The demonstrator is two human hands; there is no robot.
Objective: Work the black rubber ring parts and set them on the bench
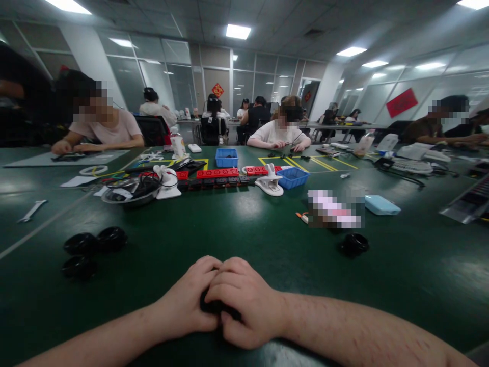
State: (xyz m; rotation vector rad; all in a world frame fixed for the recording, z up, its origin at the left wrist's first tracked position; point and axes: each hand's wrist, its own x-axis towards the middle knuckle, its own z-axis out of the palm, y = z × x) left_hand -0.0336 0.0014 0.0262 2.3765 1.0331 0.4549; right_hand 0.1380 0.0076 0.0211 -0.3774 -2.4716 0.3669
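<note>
Close to the near edge of the table, my left hand and my right hand are closed together around a black part. Only a dark patch of it shows between the fingers, so its full shape is hidden. The right hand's fingers lie over its top and press against the left hand's fingers. To the left sit three glossy black round parts, one of them here, grouped close together. A similar black round part, with a hollow middle, stands off to the right.
Across the green table are a metal bowl with cables, a red and black strip, two blue bins, one here, and white clips. A wrench lies left, a light-blue case right. Co-workers sit opposite.
</note>
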